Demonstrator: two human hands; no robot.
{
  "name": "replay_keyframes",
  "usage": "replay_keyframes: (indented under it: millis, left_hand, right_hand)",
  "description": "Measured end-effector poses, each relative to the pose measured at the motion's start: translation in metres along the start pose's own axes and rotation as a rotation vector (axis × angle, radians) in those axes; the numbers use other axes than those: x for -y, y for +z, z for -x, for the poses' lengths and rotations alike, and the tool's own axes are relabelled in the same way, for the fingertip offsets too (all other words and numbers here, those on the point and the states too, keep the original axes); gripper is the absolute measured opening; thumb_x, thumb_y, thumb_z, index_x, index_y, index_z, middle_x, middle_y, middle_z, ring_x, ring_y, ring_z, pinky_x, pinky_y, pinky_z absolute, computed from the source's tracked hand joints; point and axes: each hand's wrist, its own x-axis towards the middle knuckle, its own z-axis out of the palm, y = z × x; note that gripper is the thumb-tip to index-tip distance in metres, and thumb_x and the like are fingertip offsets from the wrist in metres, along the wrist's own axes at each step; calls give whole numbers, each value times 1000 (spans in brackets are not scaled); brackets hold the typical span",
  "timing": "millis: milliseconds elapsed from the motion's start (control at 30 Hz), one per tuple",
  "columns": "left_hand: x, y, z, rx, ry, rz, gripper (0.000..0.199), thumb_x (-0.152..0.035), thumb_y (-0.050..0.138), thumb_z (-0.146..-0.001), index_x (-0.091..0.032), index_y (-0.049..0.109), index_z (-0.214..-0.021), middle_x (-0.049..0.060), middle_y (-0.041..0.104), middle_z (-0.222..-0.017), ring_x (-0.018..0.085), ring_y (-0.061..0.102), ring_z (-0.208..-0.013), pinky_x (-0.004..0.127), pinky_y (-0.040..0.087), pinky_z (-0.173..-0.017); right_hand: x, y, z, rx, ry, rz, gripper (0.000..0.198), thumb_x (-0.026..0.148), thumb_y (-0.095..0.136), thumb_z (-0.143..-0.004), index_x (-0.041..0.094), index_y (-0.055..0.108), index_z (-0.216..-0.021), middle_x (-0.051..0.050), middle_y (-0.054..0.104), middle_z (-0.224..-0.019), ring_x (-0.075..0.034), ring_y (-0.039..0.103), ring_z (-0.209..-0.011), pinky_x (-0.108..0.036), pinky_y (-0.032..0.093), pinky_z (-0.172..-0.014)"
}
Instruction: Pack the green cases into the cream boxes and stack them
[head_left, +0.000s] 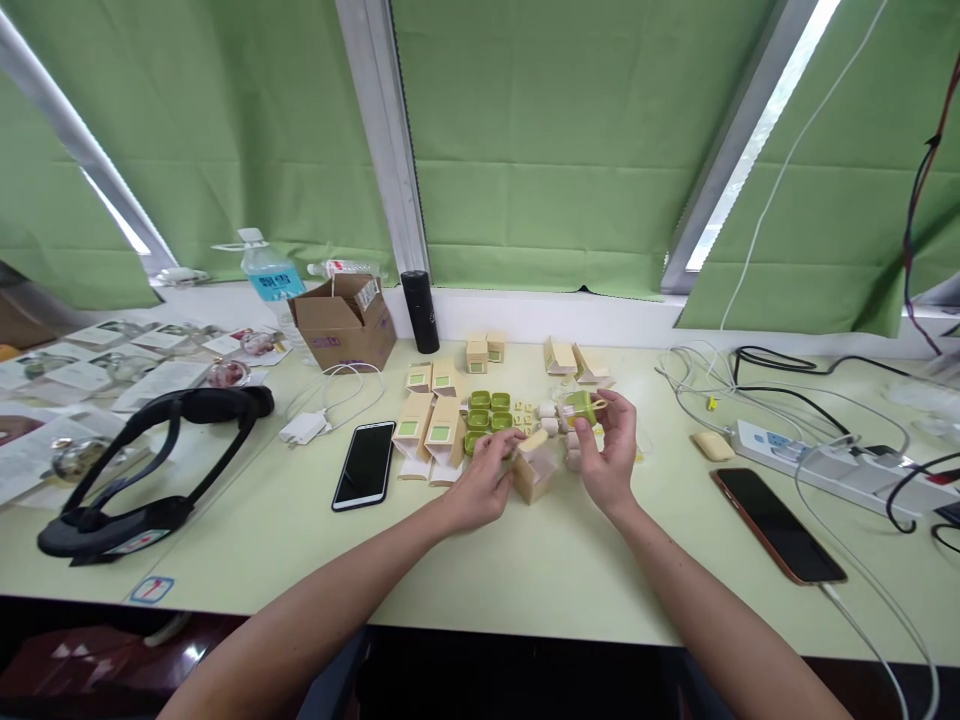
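While handheld, green piece (580, 407) loop-end (598, 404) rightward

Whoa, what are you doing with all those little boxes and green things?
A person's left hand touches a small open beige box standing on the table. The right hand holds up a small green piece with a loop. Little green containers sit just beyond the left hand, and more beige boxes stand to the left.

Bare left hand (482, 486), bare right hand (609, 458), bare wrists (622, 506), bare forearms (345, 592) tapering toward the wrists
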Motion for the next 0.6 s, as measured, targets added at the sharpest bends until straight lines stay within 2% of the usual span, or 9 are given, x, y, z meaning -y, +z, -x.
replay_keyframes:
  millis: [100,167,300,367,467,600]
  left_hand:
    - [0,0,-1,-77,53,-43,75,-1,55,-78,-28,34,-144,15,49,-145,33,46,-136,60,41,-113]
    - [-3,-1,-2,-152,118,-69,69,-3,55,-80,-27,33,-141,15,46,-145,32,44,-137,59,39,-114]
    - [-9,-3,-3,-268,280,-238,53,-20,65,-86,-24,37,-131,15,49,-131,32,49,-126,56,45,-104]
    - [-14,-3,-2,-244,305,-353,44,-24,67,-86,-23,45,-124,14,50,-126,32,50,-121,53,47,-99]
    - [-21,-2,0,-184,259,-460,29,-23,63,-90,-23,56,-118,13,52,-126,31,51,-118,49,48,-96]
    - [-24,0,0,-154,234,-478,29,-18,56,-94,-24,60,-121,14,54,-132,30,53,-120,48,47,-99]
  right_hand:
    - [1,1,2,-5,-15,-40,39,39,63,-95,26,49,-128,-10,57,-123,-23,61,-102,-41,53,-93]
    - [2,2,3,-20,-23,-57,39,39,64,-94,26,50,-128,-10,57,-123,-23,61,-103,-42,54,-93]
    - [4,3,5,-42,-65,-101,42,37,69,-92,26,50,-128,-10,57,-124,-23,63,-105,-42,55,-92]
    - [4,4,6,-39,-100,-139,43,34,70,-91,27,51,-129,-10,58,-124,-24,63,-108,-43,56,-93]
    - [5,4,8,-31,-147,-174,45,31,70,-91,27,52,-131,-10,59,-124,-25,63,-113,-45,56,-95]
    - [7,5,14,-7,-213,-165,45,31,69,-92,29,49,-133,-12,61,-125,-28,65,-115,-46,60,-89]
